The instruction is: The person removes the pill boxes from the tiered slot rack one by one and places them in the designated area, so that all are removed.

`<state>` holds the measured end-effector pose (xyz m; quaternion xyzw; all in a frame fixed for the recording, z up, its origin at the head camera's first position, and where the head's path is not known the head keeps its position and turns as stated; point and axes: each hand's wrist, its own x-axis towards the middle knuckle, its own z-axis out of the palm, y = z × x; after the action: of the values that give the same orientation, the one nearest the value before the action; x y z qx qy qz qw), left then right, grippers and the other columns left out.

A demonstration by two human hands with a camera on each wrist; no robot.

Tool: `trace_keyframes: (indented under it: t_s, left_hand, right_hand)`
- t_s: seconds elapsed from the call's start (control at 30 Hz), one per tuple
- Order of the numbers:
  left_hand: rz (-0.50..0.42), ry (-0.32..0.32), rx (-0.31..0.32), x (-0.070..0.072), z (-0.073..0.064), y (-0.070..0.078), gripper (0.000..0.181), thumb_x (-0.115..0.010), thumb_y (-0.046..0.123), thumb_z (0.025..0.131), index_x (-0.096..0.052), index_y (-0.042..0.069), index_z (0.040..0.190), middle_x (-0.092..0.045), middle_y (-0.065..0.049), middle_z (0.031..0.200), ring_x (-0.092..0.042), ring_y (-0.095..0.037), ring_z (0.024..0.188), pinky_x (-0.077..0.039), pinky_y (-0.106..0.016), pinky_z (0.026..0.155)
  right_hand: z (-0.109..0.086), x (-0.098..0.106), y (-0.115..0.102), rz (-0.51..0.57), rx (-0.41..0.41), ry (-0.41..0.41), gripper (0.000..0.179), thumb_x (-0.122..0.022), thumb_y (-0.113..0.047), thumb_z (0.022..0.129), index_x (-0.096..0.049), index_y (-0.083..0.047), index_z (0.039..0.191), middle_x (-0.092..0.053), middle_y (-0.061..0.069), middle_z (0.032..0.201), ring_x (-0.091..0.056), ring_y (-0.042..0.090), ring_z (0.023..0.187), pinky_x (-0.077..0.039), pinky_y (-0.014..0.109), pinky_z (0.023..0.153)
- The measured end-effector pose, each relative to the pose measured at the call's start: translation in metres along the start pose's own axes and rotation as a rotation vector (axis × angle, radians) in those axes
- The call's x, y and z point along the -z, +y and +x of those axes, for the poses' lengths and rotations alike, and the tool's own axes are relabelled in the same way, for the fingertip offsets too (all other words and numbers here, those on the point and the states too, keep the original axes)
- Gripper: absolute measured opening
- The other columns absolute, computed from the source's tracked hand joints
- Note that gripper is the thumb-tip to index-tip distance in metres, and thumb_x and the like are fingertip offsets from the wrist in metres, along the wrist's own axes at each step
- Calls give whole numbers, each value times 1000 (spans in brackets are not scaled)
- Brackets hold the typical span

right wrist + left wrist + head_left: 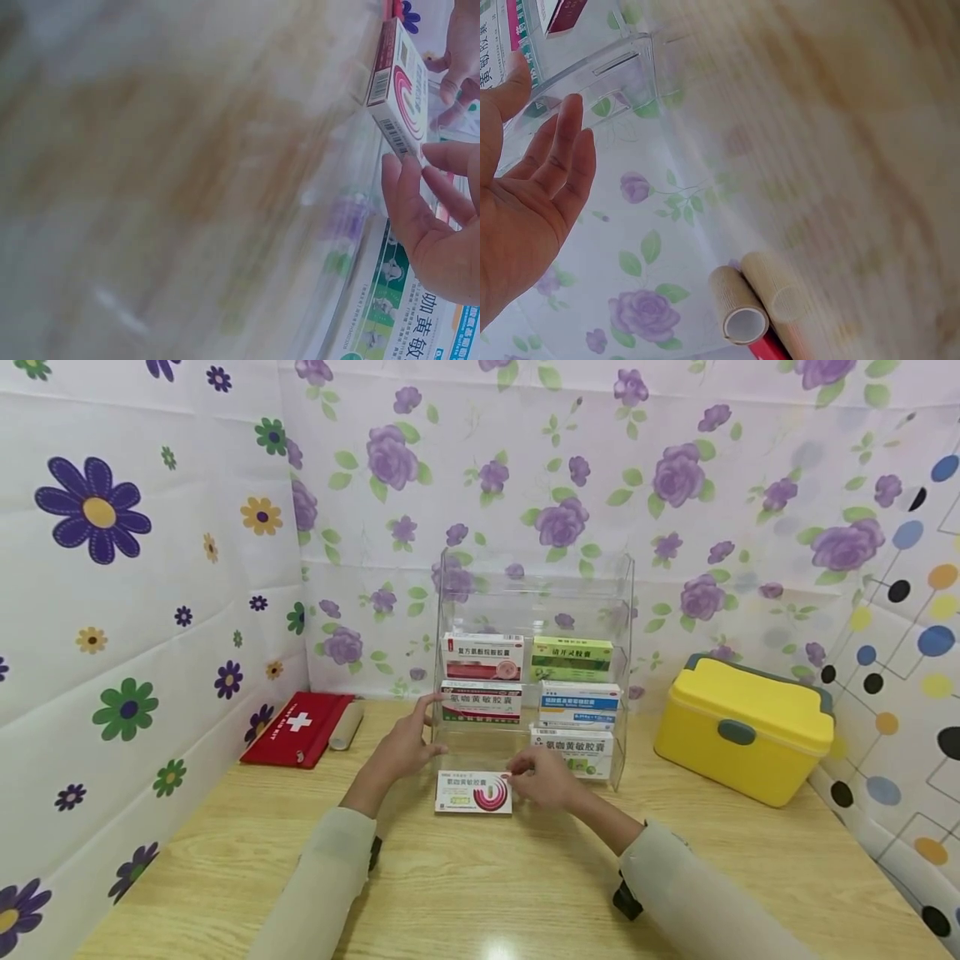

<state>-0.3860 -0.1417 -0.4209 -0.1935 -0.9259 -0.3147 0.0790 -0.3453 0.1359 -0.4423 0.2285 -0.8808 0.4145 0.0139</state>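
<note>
A white medicine box [474, 793] with a pink curved design is in front of the clear display rack [483, 743], at the left of its lowest tier. My right hand [543, 778] pinches this box by its right end, thumb and fingertips at the corner in the right wrist view. At the rack's left side is my left hand [405, 742], its fingers loosely spread and holding no box. In the left wrist view, the left fingertips [571, 101] come right up to the clear side panel.
On the rack stand more medicine boxes, among them a green one [572, 660], a blue-and-white one [578, 704] and a red-banded one [482, 703]. A red first aid pouch [296, 731] and a tan roll [347, 727] lie left. At right sits a yellow case [742, 727].
</note>
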Motion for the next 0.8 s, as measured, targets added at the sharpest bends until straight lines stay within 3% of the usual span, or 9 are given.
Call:
trace_keyframes:
  t_s: [0.5, 0.8]
  left_hand:
    - [-4, -8, 6, 0, -1, 0, 89, -78, 16, 88, -17, 32, 151, -60, -20, 127, -65, -24, 82, -53, -42, 70]
    - [5, -18, 10, 1, 0, 1, 90, -77, 18, 88, -16, 33, 151, -60, -18, 128, -65, -23, 81, -52, -40, 69]
  right_hand:
    - [-6, -2, -6, 4, -22, -14, 17, -69, -8, 90, -72, 1, 104, -70, 14, 103, -69, 17, 68, -55, 29, 65]
    - [-11, 3, -7, -23, -32, -58, 25, -65, -6, 92, -68, 4, 114, -68, 21, 113, -70, 29, 94, -56, 38, 80]
